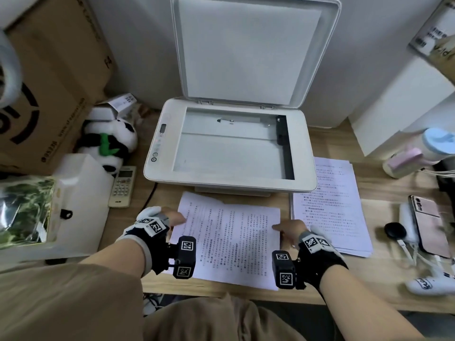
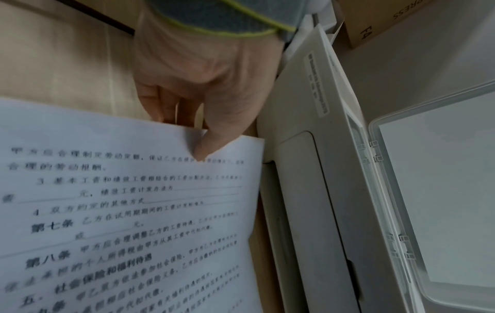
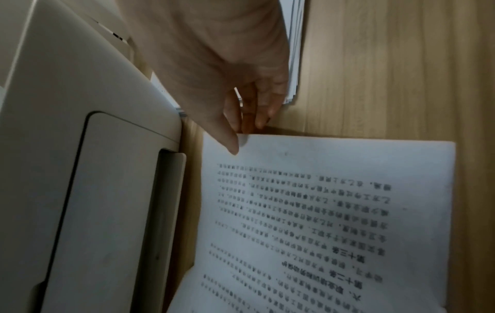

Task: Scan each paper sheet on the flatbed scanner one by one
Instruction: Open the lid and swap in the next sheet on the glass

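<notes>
Both hands, left hand and right hand, are pinching one white printed paper sheet at the wooden desk's front edge, needing level lifting onto the white flatbed scanner's bare glass.

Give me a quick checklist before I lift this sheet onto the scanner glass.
1. Scanner lid open: ok.
2. Glass free of paper: ok.
3. Left hand grips the sheet, thumb on top: ok.
4. Right hand grips the opposite edge: ok.
5. Only one sheet picked up: cannot tell.
6. Printed side turned down for scanning: not ok, text faces up.
7. Paper stack clear of the path, right of the scanner: ok.
</notes>
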